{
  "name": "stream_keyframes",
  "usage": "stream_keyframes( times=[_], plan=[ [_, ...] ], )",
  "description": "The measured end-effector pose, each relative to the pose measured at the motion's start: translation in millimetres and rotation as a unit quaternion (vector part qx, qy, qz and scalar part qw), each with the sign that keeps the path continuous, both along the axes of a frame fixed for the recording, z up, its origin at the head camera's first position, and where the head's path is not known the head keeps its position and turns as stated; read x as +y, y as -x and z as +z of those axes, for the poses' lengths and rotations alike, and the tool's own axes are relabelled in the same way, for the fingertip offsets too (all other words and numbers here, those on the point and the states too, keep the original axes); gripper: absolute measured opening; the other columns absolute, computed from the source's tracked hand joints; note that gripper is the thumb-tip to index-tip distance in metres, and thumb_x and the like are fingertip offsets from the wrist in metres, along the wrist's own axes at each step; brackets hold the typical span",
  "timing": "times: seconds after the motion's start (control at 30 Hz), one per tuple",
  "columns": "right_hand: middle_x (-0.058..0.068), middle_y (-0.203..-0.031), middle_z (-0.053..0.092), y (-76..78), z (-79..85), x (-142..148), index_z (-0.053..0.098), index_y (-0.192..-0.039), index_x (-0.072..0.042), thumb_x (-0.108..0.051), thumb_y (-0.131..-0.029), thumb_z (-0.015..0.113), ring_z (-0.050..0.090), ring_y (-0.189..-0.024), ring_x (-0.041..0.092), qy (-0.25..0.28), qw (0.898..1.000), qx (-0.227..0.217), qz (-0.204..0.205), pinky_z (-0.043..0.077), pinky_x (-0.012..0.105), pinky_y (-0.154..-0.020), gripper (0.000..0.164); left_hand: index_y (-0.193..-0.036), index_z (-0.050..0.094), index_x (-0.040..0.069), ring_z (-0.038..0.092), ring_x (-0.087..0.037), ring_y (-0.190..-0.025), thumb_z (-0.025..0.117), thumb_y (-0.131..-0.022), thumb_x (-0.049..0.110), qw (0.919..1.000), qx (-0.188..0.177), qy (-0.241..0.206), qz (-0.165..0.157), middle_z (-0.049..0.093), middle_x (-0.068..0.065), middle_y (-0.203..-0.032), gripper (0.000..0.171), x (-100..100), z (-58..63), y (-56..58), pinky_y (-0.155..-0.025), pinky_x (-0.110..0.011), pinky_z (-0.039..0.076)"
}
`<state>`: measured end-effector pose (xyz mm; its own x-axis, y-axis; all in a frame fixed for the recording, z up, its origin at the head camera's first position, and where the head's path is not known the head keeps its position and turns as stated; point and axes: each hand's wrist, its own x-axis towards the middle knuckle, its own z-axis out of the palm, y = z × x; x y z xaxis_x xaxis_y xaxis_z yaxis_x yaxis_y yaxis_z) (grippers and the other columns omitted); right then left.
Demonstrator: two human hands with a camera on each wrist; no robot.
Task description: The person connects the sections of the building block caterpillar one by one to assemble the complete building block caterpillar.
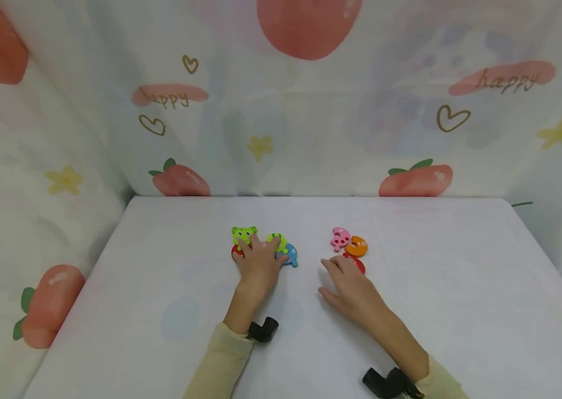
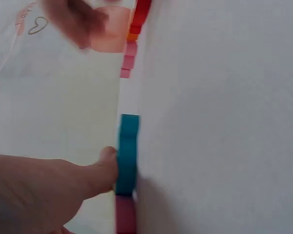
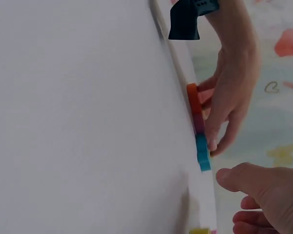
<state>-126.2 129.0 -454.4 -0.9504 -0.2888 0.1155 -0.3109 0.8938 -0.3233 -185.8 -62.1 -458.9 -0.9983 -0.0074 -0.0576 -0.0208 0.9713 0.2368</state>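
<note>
My left hand (image 1: 257,270) lies with its fingers spread over a group of flat, colourful animal-shaped pieces. Among them are a green animal-face piece (image 1: 244,231), a yellow-green one (image 1: 278,240) and a blue one (image 1: 291,255); a red piece (image 1: 234,252) is partly hidden under the fingers. In the left wrist view the thumb touches the blue piece's thick edge (image 2: 128,161). My right hand (image 1: 353,289) hovers with loosely bent fingers just in front of a second group: a pink animal piece (image 1: 340,238), an orange numbered piece (image 1: 358,246) and a red piece (image 1: 360,265), partly covered.
The pieces sit on a white-covered table (image 1: 171,354), towards its far side. A printed curtain (image 1: 311,127) rises right behind the table's back edge, and another stretch hangs along the left. Each wrist carries a black camera mount (image 1: 264,330).
</note>
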Motion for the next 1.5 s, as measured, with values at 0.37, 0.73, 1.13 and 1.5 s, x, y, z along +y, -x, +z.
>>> stream_keyframes(
  times=[0.37, 0.73, 1.13, 1.5],
  plan=[
    [0.008, -0.108, 0.063, -15.7, -13.6, 32.0, 0.065, -0.121, -0.009, -0.027, -0.076, 0.082, 0.054, -0.094, 0.020, 0.021, 0.999, -0.014, -0.044, 0.055, 0.033, -0.074, 0.051, -0.143, 0.044, 0.041, 0.032, -0.053, -0.138, 0.051, -0.099, 0.038, 0.9983, 0.009, 0.058, 0.007, 0.044, -0.018, -0.144, 0.045, 0.5, 0.3, 13.7, -0.103, -0.067, 0.037],
    [0.006, -0.119, 0.068, -20.8, -16.9, 39.7, 0.069, -0.114, -0.014, 0.006, -0.080, 0.063, 0.051, -0.127, 0.033, 0.075, 0.997, -0.027, 0.007, 0.052, 0.050, -0.097, 0.040, -0.142, 0.047, 0.040, 0.034, -0.049, -0.137, 0.052, -0.098, 0.040, 0.9974, 0.032, 0.063, -0.011, 0.045, -0.016, -0.145, 0.044, 2.1, -3.0, 8.5, -0.100, -0.064, 0.039],
    [0.012, -0.119, 0.063, -18.8, -17.9, 59.7, 0.068, -0.101, -0.010, -0.011, -0.078, 0.079, 0.049, -0.121, 0.033, 0.072, 0.996, -0.015, -0.044, 0.052, 0.052, -0.095, 0.025, -0.141, 0.046, 0.043, 0.033, -0.047, -0.138, 0.050, -0.098, 0.046, 0.9977, 0.024, 0.057, -0.028, 0.043, -0.014, -0.147, 0.044, 0.1, -6.7, 10.8, -0.101, -0.065, 0.037],
    [0.024, -0.121, 0.056, -13.2, -13.4, 65.7, 0.055, -0.129, 0.002, -0.026, -0.075, 0.084, 0.053, -0.107, 0.037, 0.043, 0.992, -0.018, -0.115, 0.057, 0.050, -0.086, 0.067, -0.142, 0.044, 0.043, 0.036, -0.042, -0.134, 0.052, -0.093, 0.055, 0.9976, 0.031, 0.059, -0.022, 0.042, -0.014, -0.147, 0.052, 4.1, -5.3, 15.5, -0.098, -0.063, 0.040]
  ],
)
